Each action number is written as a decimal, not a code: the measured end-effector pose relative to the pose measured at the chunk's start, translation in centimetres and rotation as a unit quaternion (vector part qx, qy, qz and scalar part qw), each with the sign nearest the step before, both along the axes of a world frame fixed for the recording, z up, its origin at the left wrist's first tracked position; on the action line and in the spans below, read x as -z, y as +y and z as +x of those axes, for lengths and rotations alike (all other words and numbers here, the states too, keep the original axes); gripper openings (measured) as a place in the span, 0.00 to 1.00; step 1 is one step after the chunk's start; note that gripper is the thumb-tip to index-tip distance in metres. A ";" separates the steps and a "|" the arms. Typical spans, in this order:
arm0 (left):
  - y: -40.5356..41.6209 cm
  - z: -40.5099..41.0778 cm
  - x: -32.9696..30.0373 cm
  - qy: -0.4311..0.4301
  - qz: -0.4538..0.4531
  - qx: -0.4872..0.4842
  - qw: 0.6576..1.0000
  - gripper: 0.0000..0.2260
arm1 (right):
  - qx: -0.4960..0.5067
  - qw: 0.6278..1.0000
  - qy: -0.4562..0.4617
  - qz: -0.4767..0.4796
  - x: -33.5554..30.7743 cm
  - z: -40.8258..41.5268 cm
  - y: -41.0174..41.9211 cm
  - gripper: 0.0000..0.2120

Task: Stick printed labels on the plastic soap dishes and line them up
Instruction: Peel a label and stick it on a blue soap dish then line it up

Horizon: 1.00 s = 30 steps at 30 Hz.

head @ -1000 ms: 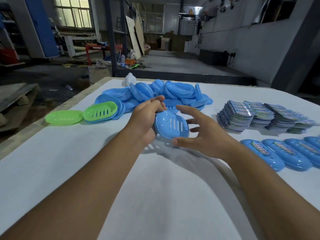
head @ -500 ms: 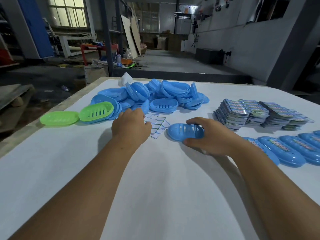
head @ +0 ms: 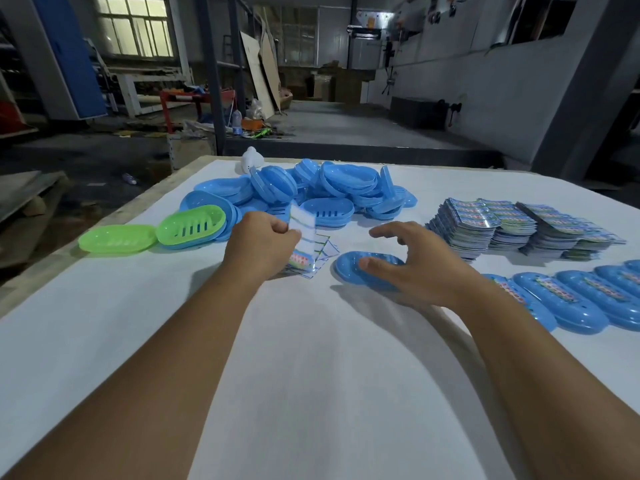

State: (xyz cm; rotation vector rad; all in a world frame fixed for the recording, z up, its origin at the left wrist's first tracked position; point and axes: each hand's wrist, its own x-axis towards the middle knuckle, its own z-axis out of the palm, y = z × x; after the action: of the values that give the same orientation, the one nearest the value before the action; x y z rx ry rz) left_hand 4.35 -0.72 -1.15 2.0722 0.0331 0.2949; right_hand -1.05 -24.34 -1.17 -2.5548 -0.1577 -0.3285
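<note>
- The left hand (head: 261,239) is closed into a loose fist, and its fingers pinch the upper end of a white label sheet (head: 303,224), which stands up from the table.
- Below this hand lies a small fan of label sheets (head: 313,256) on the white table (head: 311,375); the lifted sheet rises from this fan, and I cannot tell if it is fully free from the others.
- The right hand (head: 420,265) is spread wide, with the fingers straight and apart.
- Its thumb lies on a single blue soap dish (head: 349,270), and the palm covers the right part of this dish; the other fingers reach forward above the table and hold nothing.
- This blue soap dish lies on the table, just to the right of the fan of sheets, between the two hands.
- Behind the hands there is a pile of blue soap dishes (head: 329,192), lying in disorder at the far part of the table.
- Two green soap dishes (head: 117,239) lie at the left of the pile; one of them, with slots, rests on a blue dish.
- At the right, stacks of printed labels (head: 502,226) stand in a row, well apart from the left hand.
- Near the right forearm, a row of labelled blue dishes (head: 571,299) lies side by side, and each has a coloured label on it.
</note>
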 end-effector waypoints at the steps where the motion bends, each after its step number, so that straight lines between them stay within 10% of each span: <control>1: -0.2 0.0 -0.1 -0.010 -0.016 0.014 1.000 0.08 | 0.002 0.999 -0.022 0.028 0.0 0.0 0.3 0.26; 10: -2.6 -2.5 -1.2 0.018 -0.161 0.148 0.976 0.02 | -0.041 0.958 -0.002 0.284 -0.4 0.1 2.4 0.11; 30: -2.8 -2.6 -0.8 0.041 -0.139 0.225 0.964 0.14 | 0.048 0.983 -0.072 0.159 0.1 0.5 1.6 0.09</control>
State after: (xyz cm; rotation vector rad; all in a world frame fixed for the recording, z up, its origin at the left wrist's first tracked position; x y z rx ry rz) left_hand 1.72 -3.51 -0.32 1.7524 -0.3267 -0.0736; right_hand -0.51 -22.72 -1.24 -2.2256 -0.0305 -0.5325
